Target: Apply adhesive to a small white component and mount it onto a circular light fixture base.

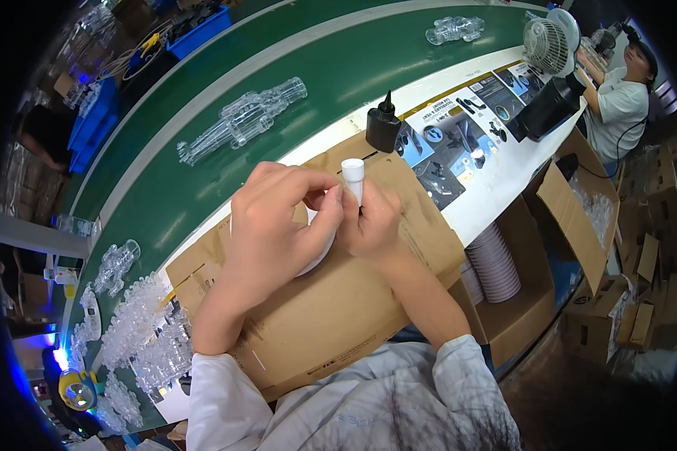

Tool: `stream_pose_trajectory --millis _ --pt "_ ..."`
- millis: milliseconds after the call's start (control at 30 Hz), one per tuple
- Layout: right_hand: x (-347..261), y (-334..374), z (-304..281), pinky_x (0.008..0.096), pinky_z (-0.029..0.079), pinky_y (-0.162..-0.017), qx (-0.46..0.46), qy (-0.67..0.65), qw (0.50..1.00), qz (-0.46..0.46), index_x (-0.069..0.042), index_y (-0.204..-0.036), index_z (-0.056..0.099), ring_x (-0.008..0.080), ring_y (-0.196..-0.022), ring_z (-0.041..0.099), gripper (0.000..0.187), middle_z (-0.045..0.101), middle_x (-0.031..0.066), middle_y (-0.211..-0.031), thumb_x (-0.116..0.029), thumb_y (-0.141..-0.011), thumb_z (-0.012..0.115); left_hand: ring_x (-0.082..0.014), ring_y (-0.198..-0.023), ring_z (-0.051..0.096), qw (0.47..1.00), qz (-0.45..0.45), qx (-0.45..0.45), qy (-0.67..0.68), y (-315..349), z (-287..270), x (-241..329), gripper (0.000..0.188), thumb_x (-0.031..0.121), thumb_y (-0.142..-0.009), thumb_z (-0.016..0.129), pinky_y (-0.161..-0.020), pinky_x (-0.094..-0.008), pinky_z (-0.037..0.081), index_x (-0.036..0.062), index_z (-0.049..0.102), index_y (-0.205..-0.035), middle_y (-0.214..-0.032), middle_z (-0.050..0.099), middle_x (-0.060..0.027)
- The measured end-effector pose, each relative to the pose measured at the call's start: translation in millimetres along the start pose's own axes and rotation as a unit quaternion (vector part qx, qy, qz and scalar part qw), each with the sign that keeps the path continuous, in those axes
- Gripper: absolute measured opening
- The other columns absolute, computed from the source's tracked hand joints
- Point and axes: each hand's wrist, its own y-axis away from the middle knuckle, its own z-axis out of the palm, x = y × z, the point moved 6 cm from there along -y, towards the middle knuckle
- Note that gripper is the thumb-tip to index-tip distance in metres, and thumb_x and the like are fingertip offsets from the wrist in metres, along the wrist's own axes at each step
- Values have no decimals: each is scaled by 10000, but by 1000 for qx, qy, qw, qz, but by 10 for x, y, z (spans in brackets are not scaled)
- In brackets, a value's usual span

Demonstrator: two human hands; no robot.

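Note:
My right hand (374, 219) is closed round a small white plastic tube (353, 171) with a wider round top, held upright above a brown cardboard sheet (316, 331). Close beside it, my left hand (274, 218) has thumb and forefinger pinched together; what lies between them, if anything, is too small to make out. Partly hidden under the left hand is a white round piece (322, 255). Just beyond my hands stands a black squeeze bottle (384, 124) with a pointed nozzle, at the cardboard's far edge.
Clear plastic parts (248, 116) lie on the green conveyor belt (180, 195), with a heap of clear pieces (143, 331) at left. At right are a black bottle (547, 109), a fan (547, 45), an open carton (515, 316) with stacked discs (496, 263), and a person (620, 105).

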Motion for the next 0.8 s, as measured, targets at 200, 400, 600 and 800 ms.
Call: stream_pose_trajectory --millis 200,400,600,800 --pt "-46 2 -9 361 428 -452 4 -8 1000 3 -12 -735 531 280 -468 584 254 562 128 -577 -130 -939 625 -194 -702 655 1000 -1 -15 -7 21 61 -13 95 -23 -776 748 -645 -293 514 5 712 -860 -768 710 -85" --pt "-44 11 -6 360 428 -432 8 16 1000 -21 -20 -702 482 276 -458 583 302 561 123 -570 -127 -922 659 -186 -704 656 1000 -4 -7 -10 29 89 -29 97 -19 -776 753 -643 -292 515 4 712 -860 -762 708 -84" --pt "-85 9 -8 388 419 -406 3 61 989 -134 -29 -701 475 288 -441 526 306 493 108 -564 -133 -889 693 -190 -600 646 1000 -21 -2 -12 43 65 3 65 29 -781 757 -662 -314 506 26 698 -808 -673 675 -51" --pt "-96 19 30 386 423 -411 -16 75 990 -116 -23 -709 482 290 -446 539 290 503 108 -566 -127 -898 676 -189 -623 664 997 -76 -10 9 62 70 -104 60 30 -784 755 -668 -313 513 17 705 -815 -684 693 -63"
